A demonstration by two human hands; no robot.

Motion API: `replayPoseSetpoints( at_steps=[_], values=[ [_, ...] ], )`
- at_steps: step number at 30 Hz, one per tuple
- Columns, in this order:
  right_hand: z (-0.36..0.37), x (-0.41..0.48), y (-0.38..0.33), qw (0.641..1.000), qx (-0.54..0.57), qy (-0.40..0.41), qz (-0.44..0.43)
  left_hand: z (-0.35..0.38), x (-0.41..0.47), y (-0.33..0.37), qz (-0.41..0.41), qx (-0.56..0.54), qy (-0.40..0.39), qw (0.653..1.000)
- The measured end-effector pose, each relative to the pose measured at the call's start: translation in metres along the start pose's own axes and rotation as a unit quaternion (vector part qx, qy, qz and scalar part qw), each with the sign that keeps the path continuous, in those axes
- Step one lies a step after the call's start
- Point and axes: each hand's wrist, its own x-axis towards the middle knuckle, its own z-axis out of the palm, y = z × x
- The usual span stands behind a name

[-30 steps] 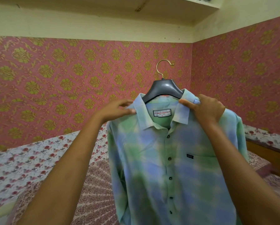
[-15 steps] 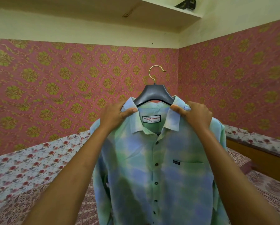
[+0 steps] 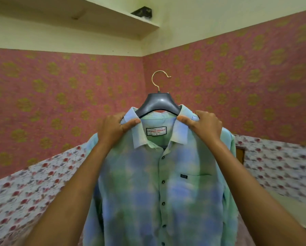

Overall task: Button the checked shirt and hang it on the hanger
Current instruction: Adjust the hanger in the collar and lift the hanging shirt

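A green and blue checked shirt [image 3: 159, 189] hangs in the air in front of me on a dark grey hanger [image 3: 158, 103] with a gold hook. Its front is buttoned down the placket, and the collar stays open over a white label. My left hand [image 3: 113, 127] grips the shirt's left shoulder at the collar, thumb pressed on the collar fold. My right hand [image 3: 204, 124] grips the right shoulder the same way. The hanger's arms are hidden inside the shirt, and its hook hangs on nothing.
A bed with a floral sheet [image 3: 27, 192] lies below and to the left. Pink patterned walls [image 3: 59, 96] meet in a corner behind the shirt. A pale shelf [image 3: 98, 20] runs overhead. Wooden furniture [image 3: 240, 154] shows at the right.
Both hands keep their grip on the shirt's shoulders. The shirt on its hanger now stands more centred in view, and the view has tilted up, showing more of the overhead shelf.
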Motion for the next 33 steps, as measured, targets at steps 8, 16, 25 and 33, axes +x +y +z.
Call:
replayPoseSetpoints(
  at_steps=[8, 16, 25, 33],
  values=[
    [-0.126, -0.014, 0.107, 0.997, -0.057, 0.045, 0.04, 0.083, 0.02, 0.124, 0.044, -0.08, -0.008, 0.996],
    [-0.291, -0.036, 0.244, 0.987, -0.116, 0.083, 0.072, 0.167, 0.009, 0.331, 0.079, -0.115, -0.014, 0.99],
    [-0.428, -0.046, 0.373, 0.963, -0.171, 0.151, 0.141, 0.262, 0.032, 0.511, 0.161, -0.206, -0.051, 0.964],
    [-0.487, -0.032, 0.48, 0.932, -0.236, 0.197, 0.191, 0.372, 0.073, 0.627, 0.215, -0.247, -0.077, 0.942]
  ],
)
